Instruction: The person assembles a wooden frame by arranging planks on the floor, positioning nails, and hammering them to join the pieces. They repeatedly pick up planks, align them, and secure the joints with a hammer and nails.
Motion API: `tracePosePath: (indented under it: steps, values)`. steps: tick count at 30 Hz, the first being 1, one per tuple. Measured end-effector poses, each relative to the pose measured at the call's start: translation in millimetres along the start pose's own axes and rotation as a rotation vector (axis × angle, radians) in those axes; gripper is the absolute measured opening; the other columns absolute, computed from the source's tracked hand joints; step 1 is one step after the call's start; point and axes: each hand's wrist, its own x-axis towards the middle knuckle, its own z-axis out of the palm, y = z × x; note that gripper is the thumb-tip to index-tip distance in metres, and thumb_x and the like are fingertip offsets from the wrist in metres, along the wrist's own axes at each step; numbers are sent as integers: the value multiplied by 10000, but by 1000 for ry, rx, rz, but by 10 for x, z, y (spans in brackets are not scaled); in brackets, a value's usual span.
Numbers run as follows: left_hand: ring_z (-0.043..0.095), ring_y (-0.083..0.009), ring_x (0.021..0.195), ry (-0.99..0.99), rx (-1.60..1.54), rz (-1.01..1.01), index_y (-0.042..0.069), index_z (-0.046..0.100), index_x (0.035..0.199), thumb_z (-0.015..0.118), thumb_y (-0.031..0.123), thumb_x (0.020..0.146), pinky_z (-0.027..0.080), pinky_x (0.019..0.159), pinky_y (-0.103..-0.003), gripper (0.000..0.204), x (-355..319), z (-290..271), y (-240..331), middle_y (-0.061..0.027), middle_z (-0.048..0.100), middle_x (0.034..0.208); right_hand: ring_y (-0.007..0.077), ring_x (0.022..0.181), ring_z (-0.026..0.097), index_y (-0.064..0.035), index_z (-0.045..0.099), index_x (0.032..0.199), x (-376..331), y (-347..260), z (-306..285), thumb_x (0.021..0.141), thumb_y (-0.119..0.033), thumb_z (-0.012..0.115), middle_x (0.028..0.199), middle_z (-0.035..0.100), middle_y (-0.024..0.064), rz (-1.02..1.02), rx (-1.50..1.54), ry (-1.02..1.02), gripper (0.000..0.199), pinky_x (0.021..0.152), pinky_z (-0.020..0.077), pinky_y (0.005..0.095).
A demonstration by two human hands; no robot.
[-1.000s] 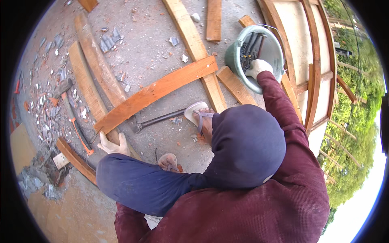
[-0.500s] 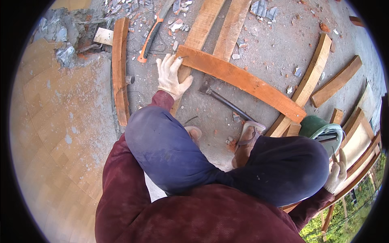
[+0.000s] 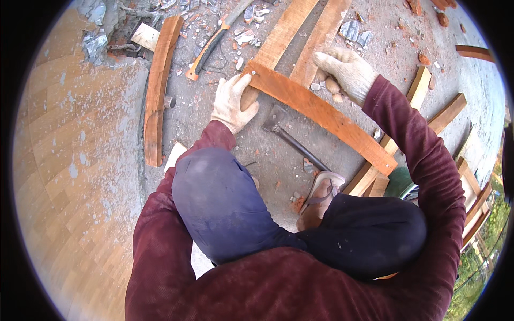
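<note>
The orange board (image 3: 321, 115) lies crosswise on the ground, its left end over a pale plank (image 3: 286, 32) and its right end over a second plank (image 3: 369, 179), which in my judgement bear it up at both ends. A nail (image 3: 253, 73) shows at the left end; how deep it sits cannot be told. The gloved left hand (image 3: 231, 104) is spread beside that end, fingertips at the board's corner and thumb well apart, probably to steady it. The gloved right hand (image 3: 347, 75) is raised above the middle of the board's far side, fingers partly curled; whether it grasps anything cannot be told. The dark-handled hammer (image 3: 300, 145) lies between board and sandal (image 3: 321, 192), the orange-handled hammer (image 3: 211, 48) beyond the left hand, both seemingly placed within reach
</note>
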Motion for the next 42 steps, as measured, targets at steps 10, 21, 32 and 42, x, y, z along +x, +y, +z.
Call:
tracePosePath:
  steps: [10, 21, 32, 42]
  values:
    - [558, -437, 1247, -49, -60, -5, 68, 475, 1461, 834, 193, 725, 449, 1069, -516, 829, 30, -42, -15, -238, 559, 1374, 281, 872, 715, 0, 667, 1114, 822, 195, 276, 877, -87, 587, 907, 714, 147, -352, -731, 17, 264, 731, 585, 401]
    - [586, -426, 1183, -27, -88, -4, 130, 492, 1471, 837, 232, 723, 462, 1017, -516, 830, 35, -40, -62, -213, 576, 1339, 402, 923, 721, -75, 753, 1027, 1191, -7, 697, 874, -116, 663, 955, 739, 210, -447, -1182, -123, 183, 815, 567, 468]
    - [600, -395, 1175, -3, -9, 5, 142, 495, 1465, 837, 241, 719, 456, 976, -507, 827, 39, 7, -35, -196, 586, 1339, 371, 961, 744, -33, 792, 996, 1074, -120, 740, 862, -111, 656, 1001, 757, 222, -304, -1243, -215, 206, 824, 590, 441]
    - [602, -414, 1169, -14, -10, -2, 113, 500, 1445, 842, 220, 709, 475, 972, -524, 819, 68, -50, 24, -206, 602, 1319, 414, 888, 713, -75, 750, 1003, 1086, -27, 552, 841, -79, 652, 890, 718, 224, -500, -1044, -65, 190, 796, 570, 475]
